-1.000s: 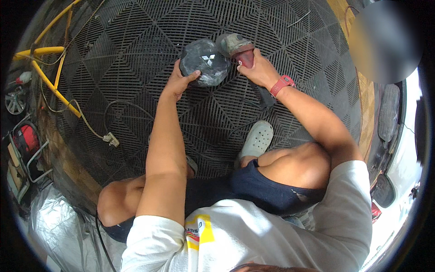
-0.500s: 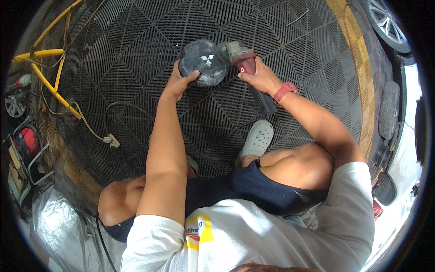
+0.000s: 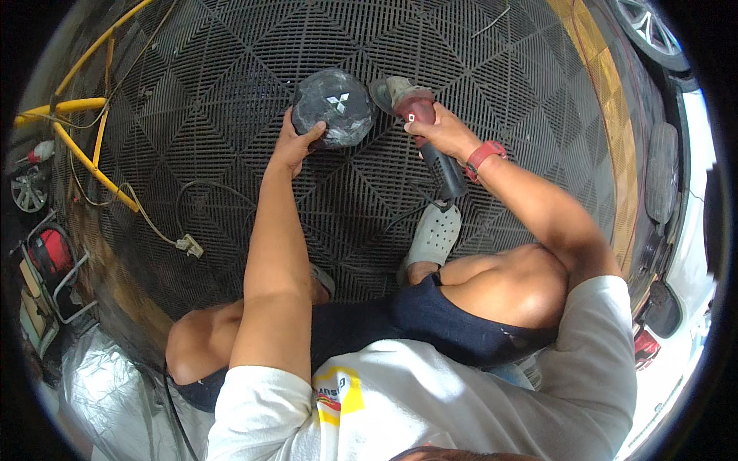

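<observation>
Held out over the floor is a round black cover (image 3: 335, 123), scuffed with whitish dust and bearing a small silver emblem. My left hand (image 3: 298, 143) grips its left edge, the thumb pressed on its face and the other fingers mostly hidden at the side. In my right hand (image 3: 440, 134) is a red and black angle grinder (image 3: 441, 170), the fingers wrapped round its body. Its grey disc head (image 3: 384, 95) points toward the cover's right side, with a small gap between them. A cable leaves the grinder's black rear end.
Black slatted mat tiles (image 3: 231, 138) cover the floor, edged by a yellow strip (image 3: 607, 107). Yellow tubing (image 3: 96, 157) and a cord with a pale plug (image 3: 189, 246) lie left. My clog (image 3: 437, 237) stands near the grinder's cable. A white car (image 3: 696, 184) is at the right.
The cover has shifted slightly left and turned its face more upward. The grinder has drawn away from it, tilting so that more of its black body shows.
</observation>
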The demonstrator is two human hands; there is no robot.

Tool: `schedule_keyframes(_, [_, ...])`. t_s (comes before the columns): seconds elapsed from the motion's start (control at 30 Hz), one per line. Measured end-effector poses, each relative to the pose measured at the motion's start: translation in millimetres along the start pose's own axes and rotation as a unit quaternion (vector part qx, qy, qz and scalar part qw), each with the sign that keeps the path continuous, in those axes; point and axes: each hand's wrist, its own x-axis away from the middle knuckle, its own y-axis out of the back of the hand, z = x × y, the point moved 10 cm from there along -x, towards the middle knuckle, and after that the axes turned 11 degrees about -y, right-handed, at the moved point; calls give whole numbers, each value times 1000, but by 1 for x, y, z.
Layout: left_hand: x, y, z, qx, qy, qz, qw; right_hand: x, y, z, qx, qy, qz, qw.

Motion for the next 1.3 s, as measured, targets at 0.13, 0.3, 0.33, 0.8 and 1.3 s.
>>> schedule_keyframes(0.13, [-1, 2, 5, -13, -30, -3, 999, 2, -11, -9, -55, -64, 86, 993])
schedule_keyframes(0.3, [3, 3, 14, -34, -61, -10, 998, -3, -15, 6, -82, -68, 109, 988])
schedule_keyframes(0.33, [2, 3, 17, -32, -60, -2, 998, -3, -19, 16, -84, -60, 133, 986])
schedule_keyframes(0.8, [5, -1, 22, -31, -55, 15, 998, -5, -3, 1, -12, -100, 107, 989])
schedule_keyframes(1.3, [-19, -23, -38, -168, -44, 122, 977, -3, 62, 25, -8, 31, -61, 998])
